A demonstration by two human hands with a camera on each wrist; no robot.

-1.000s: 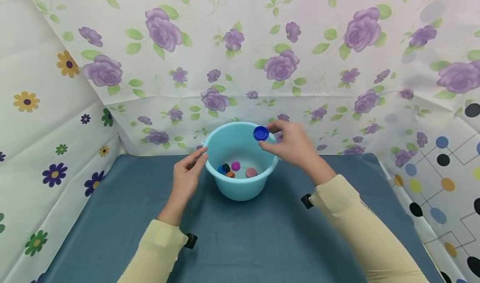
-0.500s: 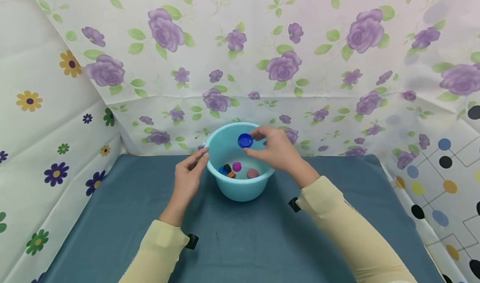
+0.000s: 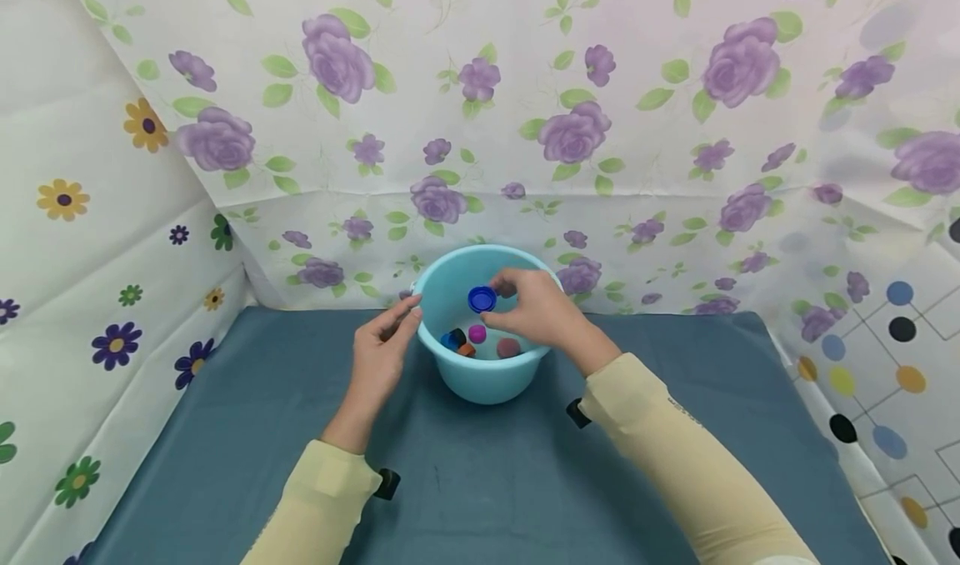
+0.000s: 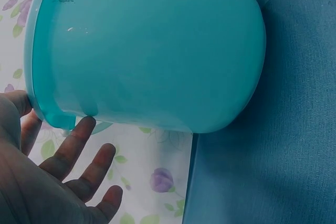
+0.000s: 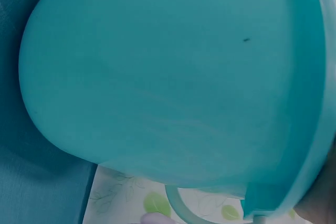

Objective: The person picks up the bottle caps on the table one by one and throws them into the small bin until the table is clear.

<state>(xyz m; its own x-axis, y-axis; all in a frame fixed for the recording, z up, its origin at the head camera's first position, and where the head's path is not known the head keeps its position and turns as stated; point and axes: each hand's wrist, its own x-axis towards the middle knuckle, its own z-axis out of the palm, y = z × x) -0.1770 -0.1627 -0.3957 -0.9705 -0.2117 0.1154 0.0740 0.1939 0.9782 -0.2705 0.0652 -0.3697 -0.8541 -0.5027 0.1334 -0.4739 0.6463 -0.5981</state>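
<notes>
A light-blue plastic bucket [image 3: 487,382] stands upright at the back of the table. My left hand [image 3: 378,357] pinches its left rim between thumb and fingers; in the left wrist view the other fingers [image 4: 94,174] spread along the outer wall. Over the bucket's opening, my right hand [image 3: 536,311] holds a dark blue bottle cap [image 3: 482,299] between thumb and fingertips, its hollow side showing. On the bucket's floor lie a magenta cap [image 3: 477,333], a pink cap [image 3: 507,347], an orange cap [image 3: 467,350] and, at the left, black and blue pieces.
A blue-grey cloth [image 3: 480,482] covers the table. Behind it hangs a white sheet with purple roses [image 3: 337,57], and patterned sheets close off both sides. The bucket's handle [image 5: 181,205] shows behind it in the right wrist view.
My right hand has brought the blue cap leftward from the bucket's right rim and lowered it into the opening. The left hand has stayed at the rim.
</notes>
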